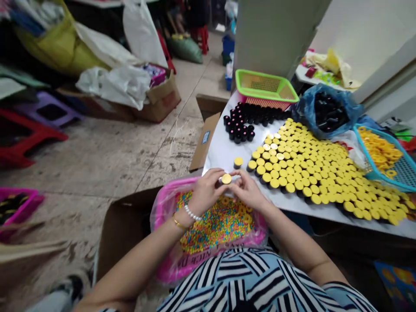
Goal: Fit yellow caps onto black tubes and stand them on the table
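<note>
Gold-topped round cap (226, 178), small, probably light, stiff and smooth, is best taken by its rim, as slipping seems likely. It is pinched between the closed fingertips of the left hand (207, 192) and the right hand (249, 190), the forearms being angled inward. Coloured beads (214, 225) in a pink tray (169, 190) are held below the fingers, and yellow-capped containers (308, 173) on a marble-topped table (224, 151) are set to their right.

Single head-worn view, from just above the person's striped top (256, 281), angled forward and down. Close on the left hand (206, 193) and right hand (248, 190), with the counter (221, 149) off to the right and the floor (97, 164) stretching away at left.
</note>
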Demonstrator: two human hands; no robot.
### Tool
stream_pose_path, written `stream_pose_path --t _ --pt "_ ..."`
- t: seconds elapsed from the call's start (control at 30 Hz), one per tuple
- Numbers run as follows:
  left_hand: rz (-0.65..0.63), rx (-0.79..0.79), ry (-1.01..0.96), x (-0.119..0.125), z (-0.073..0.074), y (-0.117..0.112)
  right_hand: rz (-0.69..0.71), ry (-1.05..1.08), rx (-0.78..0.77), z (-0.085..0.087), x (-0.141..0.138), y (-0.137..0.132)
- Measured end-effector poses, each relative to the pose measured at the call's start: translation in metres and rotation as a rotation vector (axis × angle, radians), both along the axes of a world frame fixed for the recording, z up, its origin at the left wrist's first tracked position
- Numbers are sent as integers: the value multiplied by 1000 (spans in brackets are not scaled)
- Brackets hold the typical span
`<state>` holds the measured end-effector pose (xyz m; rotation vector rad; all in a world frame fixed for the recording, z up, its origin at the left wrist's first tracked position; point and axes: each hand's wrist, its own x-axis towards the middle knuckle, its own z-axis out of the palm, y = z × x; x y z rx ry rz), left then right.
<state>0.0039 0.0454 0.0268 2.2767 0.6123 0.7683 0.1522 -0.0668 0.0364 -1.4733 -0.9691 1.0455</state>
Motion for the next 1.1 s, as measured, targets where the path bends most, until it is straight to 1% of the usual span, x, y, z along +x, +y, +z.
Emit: stream_pose_path --t 0.07,0.17,0.23,0.3,0.37,0.47,0.53,0.6,0.67,0.73,0.83,0.93,1.0,1.03,1.1 --pt "39 36 36 10 1 14 -70 -57 59 0 -5 -16" --pt "75 46 110 36 4 31 -52 -121 62 4 -11 -46" --pt "78 20 135 55 4 40 -39 -219 78 11 -7 -67" --pt "81 -19 137 70 2 45 -77 -320 99 16 2 -86" --pt "84 -96 98 76 -2 43 -165 -370 91 18 14 -107" --pt "79 -233 -8 74 -8 30 -318 -387 40 15 32 -140" --pt "76 -234 -38 75 -11 19 -387 -417 12 16 40 -159" --pt "84 -189 -24 83 -11 11 -409 -517 31 25 46 -169" --pt "71 -181 -4 99 -10 7 -378 -686 118 43 53 -167" --pt "33 -223 5 120 -8 8 -307 -852 240 64 65 -150" --pt "-13 -293 -24 147 -5 15 -198 -1011 359 96 89 -105" --pt "-20 -347 -75 156 -5 19 -179 -1098 397 123 112 -57" --pt "3 -402 -108 153 -6 18 -239 -1124 414 132 120 -40" --pt "15 -429 -126 150 -7 17 -274 -1133 426 133 120 -37" --pt "21 -465 -155 147 -8 13 -318 -1156 444 125 116 -41"
